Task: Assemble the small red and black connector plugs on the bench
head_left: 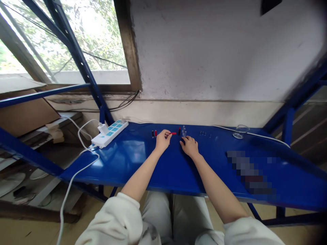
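My left hand (162,140) pinches a slim red tube-like piece (173,133), held roughly level with its free end pointing right. Just left of that hand, a small black piece (153,133) and a red piece (155,133) stand upright on the blue table (173,170). Between my hands, slightly farther back, is another dark red-and-black pair (179,130). My right hand (190,146) rests low over the table, fingers apart, its fingertips beside several small clear tubes (184,130). Whether they touch the tubes is too small to tell.
Several tiny clear pieces (202,133) stand right of my right hand. Farther right is a clear glass (239,132) near a white cable (268,136). A blurred-out object (251,175) lies at front right. On the left lies a white power strip (110,133) with a plug.
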`<action>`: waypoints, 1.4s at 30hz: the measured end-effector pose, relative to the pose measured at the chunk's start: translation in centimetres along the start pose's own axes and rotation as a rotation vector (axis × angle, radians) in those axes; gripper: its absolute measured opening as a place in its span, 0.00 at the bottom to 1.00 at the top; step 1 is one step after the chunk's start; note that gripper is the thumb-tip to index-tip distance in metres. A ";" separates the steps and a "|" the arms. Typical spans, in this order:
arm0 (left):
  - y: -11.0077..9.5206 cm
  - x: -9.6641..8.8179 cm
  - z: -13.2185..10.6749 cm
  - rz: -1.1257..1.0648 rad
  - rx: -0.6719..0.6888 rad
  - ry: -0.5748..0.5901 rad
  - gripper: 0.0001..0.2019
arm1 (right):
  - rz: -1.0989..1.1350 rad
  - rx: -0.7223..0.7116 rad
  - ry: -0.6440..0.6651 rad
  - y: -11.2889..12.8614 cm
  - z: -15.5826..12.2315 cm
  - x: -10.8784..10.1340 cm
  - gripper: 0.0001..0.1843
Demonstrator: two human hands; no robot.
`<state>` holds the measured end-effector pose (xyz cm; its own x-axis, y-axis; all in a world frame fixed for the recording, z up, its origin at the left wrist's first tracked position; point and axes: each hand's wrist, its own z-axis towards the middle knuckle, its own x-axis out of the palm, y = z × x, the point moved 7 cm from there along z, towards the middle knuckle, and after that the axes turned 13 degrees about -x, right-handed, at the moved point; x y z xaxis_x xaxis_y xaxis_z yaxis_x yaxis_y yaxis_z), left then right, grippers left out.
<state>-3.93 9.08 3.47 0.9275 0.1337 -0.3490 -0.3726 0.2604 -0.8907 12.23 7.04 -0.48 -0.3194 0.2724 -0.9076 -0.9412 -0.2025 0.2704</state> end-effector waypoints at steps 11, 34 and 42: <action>0.6 -0.4 -1.3 -0.076 -0.006 -0.012 0.05 | 0.019 -0.035 -0.028 0.1 0.1 0.0 0.21; 1.5 -0.3 -1.2 -0.366 -0.320 0.054 0.05 | 0.819 -0.128 -0.446 1.2 -0.1 -3.6 0.13; 1.3 -0.5 -1.3 -0.388 -0.354 0.063 0.06 | 0.982 -0.109 -0.443 1.0 0.1 -3.5 0.13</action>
<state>-4.82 8.07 2.12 0.9994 0.0305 0.0190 0.0209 -0.0610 -0.9979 12.39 5.95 3.03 -0.9603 0.2571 -0.1079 -0.2451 -0.5939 0.7663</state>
